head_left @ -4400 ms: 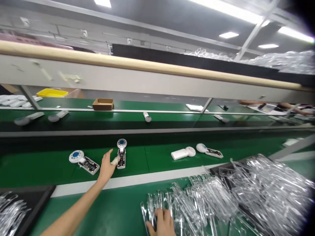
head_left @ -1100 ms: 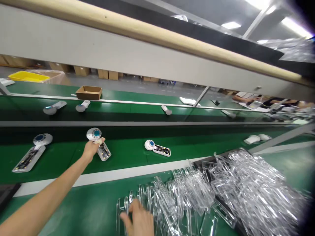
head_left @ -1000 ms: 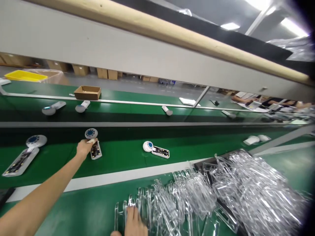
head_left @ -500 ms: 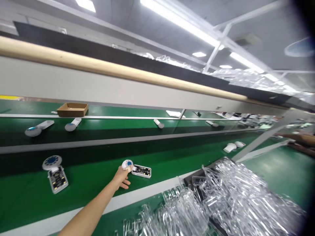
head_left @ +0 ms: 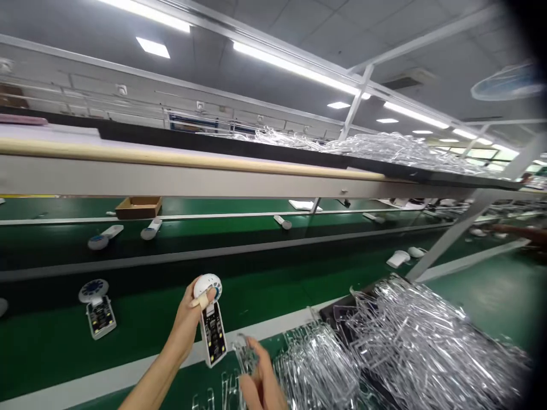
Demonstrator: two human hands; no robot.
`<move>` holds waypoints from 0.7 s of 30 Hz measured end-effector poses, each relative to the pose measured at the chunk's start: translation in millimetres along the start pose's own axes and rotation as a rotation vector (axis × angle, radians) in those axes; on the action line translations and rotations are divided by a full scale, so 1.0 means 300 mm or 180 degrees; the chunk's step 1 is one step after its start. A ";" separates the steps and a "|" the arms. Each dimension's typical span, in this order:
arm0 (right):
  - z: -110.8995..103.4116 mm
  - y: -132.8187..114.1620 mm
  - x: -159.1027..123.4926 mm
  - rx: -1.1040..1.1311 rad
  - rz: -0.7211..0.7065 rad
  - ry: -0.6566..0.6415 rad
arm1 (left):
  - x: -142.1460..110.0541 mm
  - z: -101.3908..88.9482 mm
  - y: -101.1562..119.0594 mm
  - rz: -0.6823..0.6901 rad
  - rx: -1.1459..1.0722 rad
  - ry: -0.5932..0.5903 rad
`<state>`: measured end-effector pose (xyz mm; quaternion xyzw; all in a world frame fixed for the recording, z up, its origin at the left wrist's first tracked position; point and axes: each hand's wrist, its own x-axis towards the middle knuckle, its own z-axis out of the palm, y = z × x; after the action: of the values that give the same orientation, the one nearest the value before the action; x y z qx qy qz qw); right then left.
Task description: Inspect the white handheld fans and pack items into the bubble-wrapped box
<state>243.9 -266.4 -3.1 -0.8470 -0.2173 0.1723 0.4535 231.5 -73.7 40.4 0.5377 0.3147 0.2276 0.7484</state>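
Note:
My left hand [head_left: 188,319] is closed around a white handheld device [head_left: 210,324] with a round blue-faced head and an exposed circuit board, lifted above the green belt. My right hand [head_left: 261,382], low in the view, pinches a small clear plastic piece [head_left: 243,357] just right of the device. A second open device [head_left: 96,306] lies on the belt to the left. A heap of clear plastic pieces [head_left: 397,347] fills the lower right.
A white-cased device [head_left: 404,256] lies farther right on the belt. The far belt carries more devices [head_left: 105,237] and a brown cardboard box [head_left: 138,206]. A shelf rail [head_left: 192,171] runs overhead, with clear plastic piled on top [head_left: 376,149]. Another person's arm [head_left: 517,233] shows at far right.
My left hand has picked the device off the belt and raised it toward me. My right hand has come up from the pile with a clear piece. The view has tilted upward.

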 end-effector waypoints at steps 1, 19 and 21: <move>-0.003 -0.037 -0.001 -0.0073 -0.0066 0.0059 | -0.051 -0.009 0.028 -0.0022 -0.0061 -0.0071; 0.120 -0.140 -0.117 -0.0659 -0.0859 0.0428 | -0.339 -0.038 0.085 -0.0215 -0.0594 0.0285; 0.087 -0.140 -0.128 -0.0565 -0.0922 0.0354 | -0.356 -0.043 0.066 -0.0246 -0.0703 0.0048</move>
<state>189.9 -247.6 22.4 -0.8518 -0.3260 0.0383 0.4083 147.6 -131.3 80.6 0.4377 0.3138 0.2358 0.8089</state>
